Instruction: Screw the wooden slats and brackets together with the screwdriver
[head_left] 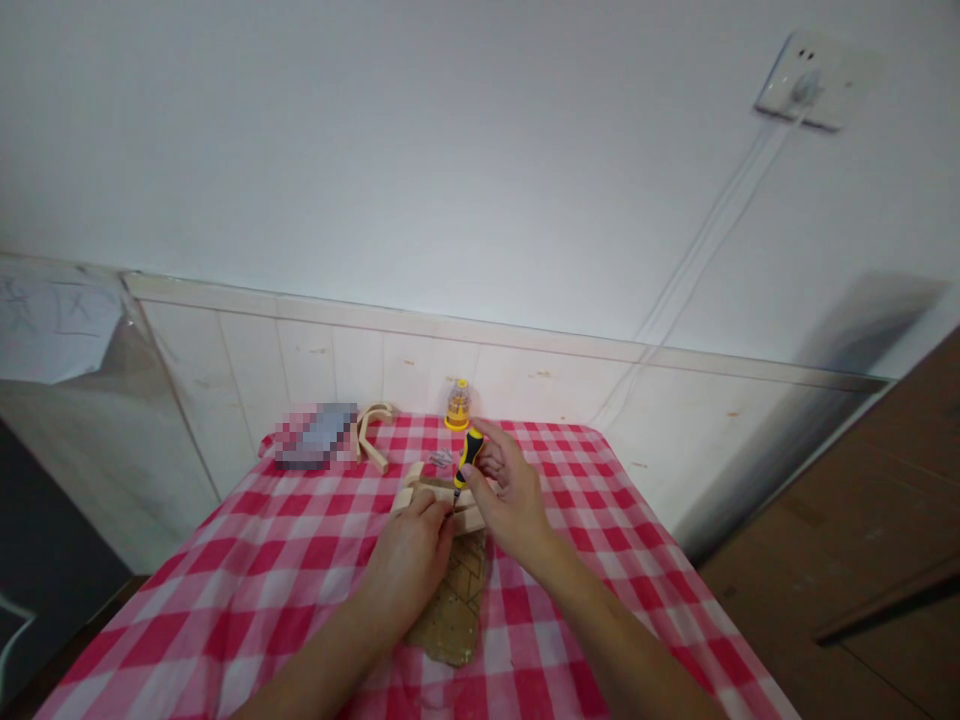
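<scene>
My right hand (pixel 514 495) grips a yellow and black screwdriver (pixel 469 458) by its handle, with the shaft pointing down at light wooden pieces (pixel 471 519). Closed on the wood beside the screwdriver's tip is my left hand (pixel 414 545); its fingertips meet close to the shaft, and whether they also pinch a screw cannot be made out. Beneath the wooden pieces lies a worn brown board (pixel 448 625) with lines across its face. Several small screws (pixel 441 459) lie on the cloth just beyond the wood.
A yellow-capped clear container (pixel 457 405) stands at the table's back edge. Left of it are a curved wooden piece (pixel 369 437) and a blurred-out flat object (pixel 315 436). A red and white checked cloth (pixel 300 560) covers the table, which meets the wall. A brown cabinet (pixel 847 540) stands right.
</scene>
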